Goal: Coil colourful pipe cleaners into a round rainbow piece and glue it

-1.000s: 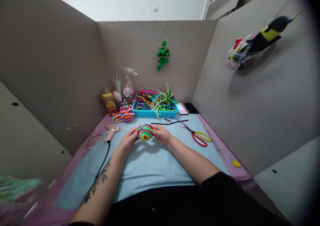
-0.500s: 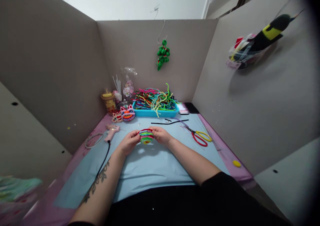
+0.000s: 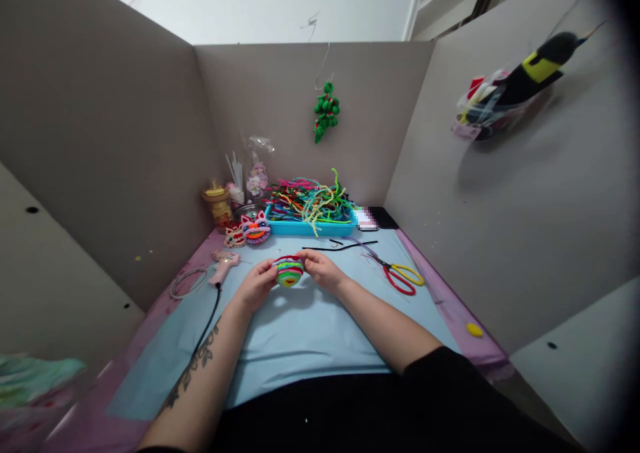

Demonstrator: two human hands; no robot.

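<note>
Between my hands, above the blue table cover, is a small rounded craft piece (image 3: 289,274) of coloured pipe cleaners, banded in green, red, pink and blue with a yellow patch low down. My left hand (image 3: 257,284) pinches its left side. At its upper right edge, the fingers of my right hand (image 3: 321,270) are closed on the rim, where a dark red strand runs along the top. Beyond my hands lie black pipe cleaners (image 3: 340,245). Fingertips partly hide the edges of the piece.
A blue tray (image 3: 310,229) heaped with pipe cleaners stands at the back. Left are lion-head crafts (image 3: 256,228) and a pink glue gun (image 3: 225,266) with its cable. Right lie red-and-yellow-handled scissors (image 3: 403,278) and a yellow oval object (image 3: 474,330). Grey panels enclose three sides.
The craft piece has shifted slightly left and tilted, showing more of its rounded banded face. Both hands keep hold of it, my right fingers moving a little left.
</note>
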